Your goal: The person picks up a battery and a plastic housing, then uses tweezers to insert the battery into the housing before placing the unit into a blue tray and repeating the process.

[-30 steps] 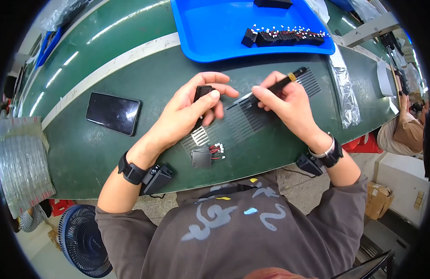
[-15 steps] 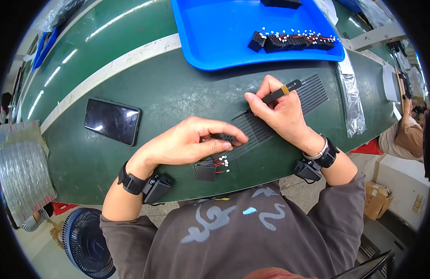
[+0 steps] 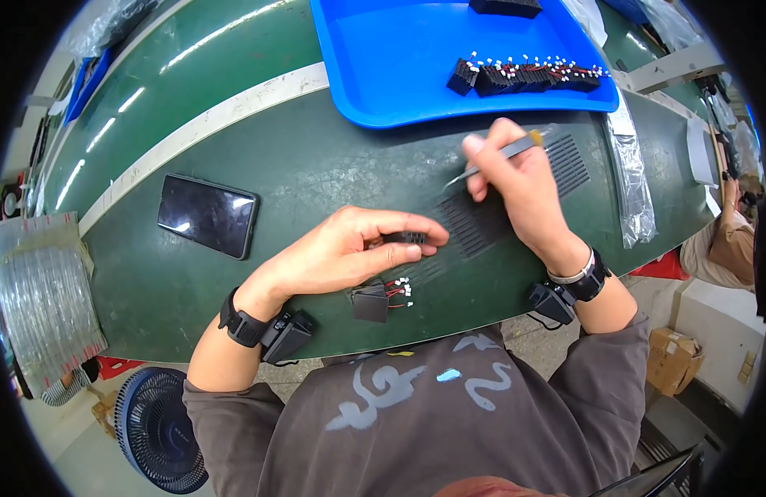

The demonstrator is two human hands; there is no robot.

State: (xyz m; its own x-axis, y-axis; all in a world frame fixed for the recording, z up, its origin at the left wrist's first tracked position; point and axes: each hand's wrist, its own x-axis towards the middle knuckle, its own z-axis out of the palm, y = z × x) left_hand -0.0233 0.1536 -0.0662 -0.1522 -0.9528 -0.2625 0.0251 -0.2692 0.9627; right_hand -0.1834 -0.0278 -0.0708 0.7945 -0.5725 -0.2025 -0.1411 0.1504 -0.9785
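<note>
Pinching a slim tool (image 3: 518,147) in the right hand (image 3: 522,184), with grip pressed between thumb and fingers and tip slanting down-left near dark strips (image 3: 569,161) on the counter (image 3: 134,286); cannot tell about contact there. Holding a black block (image 3: 413,238) in the left hand (image 3: 343,250), with thumb and bent fingers closed about it. Note flat packs (image 3: 370,309) with red wires (image 3: 393,291) just below that hand, a phone (image 3: 207,214) farther left, and a blue tray (image 3: 399,62) beyond, bearing dark pieces (image 3: 525,79).

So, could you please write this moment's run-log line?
left hand: holds small black part | right hand: holds pointed tool near black strips
</note>
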